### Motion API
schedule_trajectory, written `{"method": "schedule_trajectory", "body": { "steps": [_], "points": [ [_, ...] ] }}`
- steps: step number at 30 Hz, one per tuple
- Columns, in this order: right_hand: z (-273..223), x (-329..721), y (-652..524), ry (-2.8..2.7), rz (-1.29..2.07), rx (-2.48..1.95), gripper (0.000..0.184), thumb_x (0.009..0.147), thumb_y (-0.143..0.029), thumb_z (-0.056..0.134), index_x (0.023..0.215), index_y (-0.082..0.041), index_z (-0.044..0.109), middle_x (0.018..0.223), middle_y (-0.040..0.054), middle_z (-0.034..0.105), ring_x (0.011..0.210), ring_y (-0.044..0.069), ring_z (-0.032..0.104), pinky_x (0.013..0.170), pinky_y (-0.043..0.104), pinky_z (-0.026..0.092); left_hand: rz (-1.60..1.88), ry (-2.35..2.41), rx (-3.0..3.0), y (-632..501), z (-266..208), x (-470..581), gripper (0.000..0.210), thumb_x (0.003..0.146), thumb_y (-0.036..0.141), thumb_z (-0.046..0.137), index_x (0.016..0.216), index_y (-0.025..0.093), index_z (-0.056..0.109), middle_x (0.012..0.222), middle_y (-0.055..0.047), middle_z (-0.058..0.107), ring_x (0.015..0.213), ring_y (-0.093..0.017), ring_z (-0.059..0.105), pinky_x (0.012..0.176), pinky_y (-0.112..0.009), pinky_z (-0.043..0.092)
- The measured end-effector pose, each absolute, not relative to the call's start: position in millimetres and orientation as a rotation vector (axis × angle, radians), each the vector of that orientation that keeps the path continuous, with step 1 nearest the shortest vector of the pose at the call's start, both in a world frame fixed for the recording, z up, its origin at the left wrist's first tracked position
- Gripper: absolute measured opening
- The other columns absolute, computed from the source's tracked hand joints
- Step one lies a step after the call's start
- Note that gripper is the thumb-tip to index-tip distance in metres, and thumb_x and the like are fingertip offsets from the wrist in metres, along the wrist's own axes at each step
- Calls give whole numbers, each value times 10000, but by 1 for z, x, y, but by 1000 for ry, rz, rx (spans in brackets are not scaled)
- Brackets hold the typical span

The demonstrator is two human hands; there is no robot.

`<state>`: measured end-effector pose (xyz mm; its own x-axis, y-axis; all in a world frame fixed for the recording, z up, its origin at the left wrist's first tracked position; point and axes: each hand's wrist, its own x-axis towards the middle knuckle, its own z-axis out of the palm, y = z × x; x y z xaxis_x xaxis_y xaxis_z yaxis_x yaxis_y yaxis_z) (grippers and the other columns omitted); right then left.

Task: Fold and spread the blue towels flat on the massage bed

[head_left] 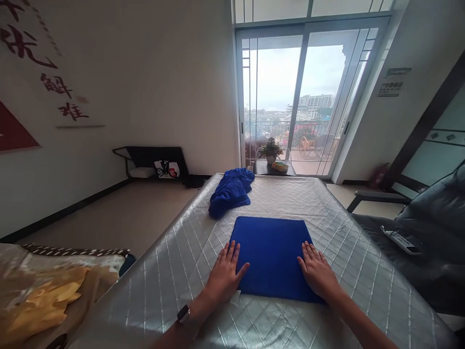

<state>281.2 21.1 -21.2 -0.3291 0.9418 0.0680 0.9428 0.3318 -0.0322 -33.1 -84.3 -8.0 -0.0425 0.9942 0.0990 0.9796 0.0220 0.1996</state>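
Note:
A flat blue cloth (274, 259), folded into a near-rectangle, lies on the silver quilted cover of the table (174, 271). Along its left edge rests my left hand (227, 271), palm down with fingers stretched out and the thumb on the cloth. My right hand (316, 269) lies flat on the right edge in the same way, fingers extended. Neither hand grips anything. A small white tag (235, 297) sticks out by the cloth's near left corner. Beyond it, a crumpled blue cloth (232, 189) is heaped at the table's far left.
A small dark table with a potted plant (271, 151) and a yellow packet (280, 166) stands past the far edge. To the right is a black armchair (432, 232) with a grey remote-like object (401, 241). Yellow cloth (54, 300) lies at lower left.

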Motion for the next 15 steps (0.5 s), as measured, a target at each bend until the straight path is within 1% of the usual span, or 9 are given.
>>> {"method": "schedule_trajectory", "body": {
  "steps": [4,9,12,15],
  "points": [
    [-4,274,38,-2540,10,-1766,631,1029,-388,244,1566,-65,313,1637,138,256,1522,241,210,1235,447,188,310,2220,2110,-83,-11,-33,832,974,716,225,1586,153,258,1669,-128,187,1544,-309,134,1239,-504,234],
    [-1,269,56,-2448,55,-1799,632,1043,-367,237,1567,-16,269,1643,165,229,1531,239,175,1239,432,168,308,2241,2154,-84,-17,-35,804,984,700,226,1591,174,239,1660,-120,213,1538,-301,174,1229,-515,255],
    [-8,271,58,-2444,64,-1777,638,1039,-371,224,1566,-15,272,1642,159,226,1531,236,175,1238,431,172,186,2226,2146,-84,-9,-36,839,970,726,191,1586,159,243,1658,-116,200,1535,-301,177,1232,-505,251],
    [-14,272,59,-2431,81,-1764,644,1027,-373,229,1567,-26,281,1643,150,224,1535,229,155,1239,433,165,32,2292,2062,-75,11,-31,915,945,761,153,1563,103,304,1633,-161,251,1517,-327,236,1224,-515,261]
  ]
}}
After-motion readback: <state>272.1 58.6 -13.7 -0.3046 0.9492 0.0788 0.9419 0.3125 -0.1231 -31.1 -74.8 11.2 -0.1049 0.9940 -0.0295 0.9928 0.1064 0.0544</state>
